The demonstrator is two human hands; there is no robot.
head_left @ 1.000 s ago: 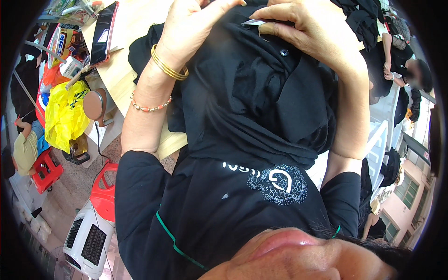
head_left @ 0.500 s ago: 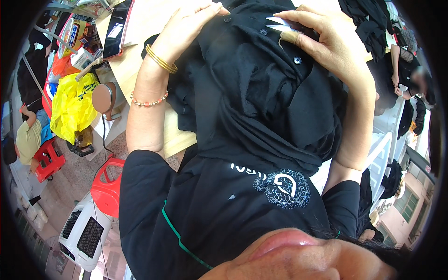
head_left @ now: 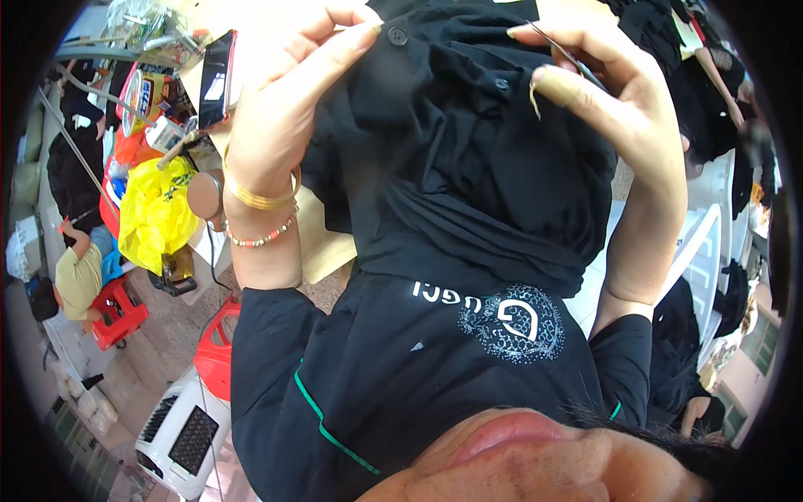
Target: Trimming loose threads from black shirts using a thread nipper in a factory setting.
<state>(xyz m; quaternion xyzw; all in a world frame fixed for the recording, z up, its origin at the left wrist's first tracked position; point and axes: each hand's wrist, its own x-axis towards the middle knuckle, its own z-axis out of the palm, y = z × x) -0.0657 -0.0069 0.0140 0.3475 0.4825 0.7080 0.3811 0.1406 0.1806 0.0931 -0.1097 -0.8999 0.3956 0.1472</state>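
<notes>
Our left grip (head_left: 293,92) hangs at the upper middle of the frame, thumb and fingertips bent close together just beside a dark button (head_left: 397,36); we cannot tell whether anything is pinched between them. Our right grip (head_left: 631,105), at the upper right, grasps slim metal snips (head_left: 556,48), whose point runs past the forefinger.

From the left edge, we see a person in a pale yellow shirt (head_left: 79,272) next to a red stool (head_left: 121,311). Further right hangs a yellow plastic bag (head_left: 155,213), and below it, at the lower left, stands a white appliance (head_left: 186,443) with a dark grille. A phone (head_left: 216,82) lies at the upper left on the pale wooden bench (head_left: 326,238). Gold bangles (head_left: 259,199) and a beaded bracelet (head_left: 261,241) circle our left wrist and forearm.

Our black garment (head_left: 468,159) fills the upper middle, bunched in folds between both arms, with a second button (head_left: 502,84) near our right thumb. That thumb wears a yellowish cover (head_left: 556,86) with a loose strip dangling. More black cloth (head_left: 652,42) lies at the upper right, above a clear plastic bin (head_left: 707,251).
</notes>
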